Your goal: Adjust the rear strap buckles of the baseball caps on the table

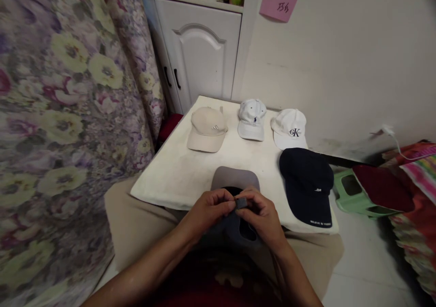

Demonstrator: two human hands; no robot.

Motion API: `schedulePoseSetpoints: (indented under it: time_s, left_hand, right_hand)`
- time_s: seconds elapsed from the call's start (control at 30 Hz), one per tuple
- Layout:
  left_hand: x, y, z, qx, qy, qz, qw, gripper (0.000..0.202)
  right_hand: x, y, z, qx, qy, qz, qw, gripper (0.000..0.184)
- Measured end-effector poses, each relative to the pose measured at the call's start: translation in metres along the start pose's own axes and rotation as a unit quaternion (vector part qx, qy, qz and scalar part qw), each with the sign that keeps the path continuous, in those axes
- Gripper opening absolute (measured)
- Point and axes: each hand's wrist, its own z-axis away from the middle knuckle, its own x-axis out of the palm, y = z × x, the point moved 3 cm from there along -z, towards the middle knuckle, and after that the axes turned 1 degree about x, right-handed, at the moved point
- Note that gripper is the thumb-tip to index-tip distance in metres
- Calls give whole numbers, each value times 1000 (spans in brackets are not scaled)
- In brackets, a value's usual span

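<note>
A cap with a greyish brim (235, 179) and a dark blue-grey crown lies underside up at the table's near edge, over my lap. My left hand (210, 209) pinches the cap's back strap between thumb and fingers. From the other side, my right hand (264, 212) grips the short grey strap end (241, 203), which shows between its thumb and forefinger. Both hands cover part of the crown. Beyond them on the table are a beige cap (207, 127), a pale blue cap (252, 118) and a white cap (290, 127). A navy cap (306, 184) lies right of my hands.
The table has a cream cover (170, 173). A floral curtain (71, 116) hangs at the left, and a white cabinet (200, 48) stands behind. At the right are a green stool (350, 193) with a dark red top and colourful cloths. A pink note (282, 0) is on the wall.
</note>
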Motion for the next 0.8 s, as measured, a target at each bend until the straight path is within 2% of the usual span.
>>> schedulePoseSetpoints:
  time_s: [0.1, 0.23, 0.3, 0.47, 0.8]
  left_hand:
    - [-3, 5, 2, 48, 22, -70, 996, 22]
    - [-8, 15, 6, 136, 55, -165, 975, 15]
    - [-10, 17, 7, 129, 47, -159, 978, 15]
    - [-9, 16, 8, 58, 15, -92, 994, 17]
    - [-12, 18, 6, 62, -34, -81, 994, 19]
  right_hand:
    - [-2, 2, 0, 7, 9, -4, 1000, 17]
    - [-6, 3, 1, 15, 31, -24, 999, 17]
    - [-7, 3, 2, 24, 37, -30, 999, 17]
    - [-5, 4, 3, 41, 29, -62, 997, 19]
    - [-16, -2, 4, 33, -12, -28, 999, 18]
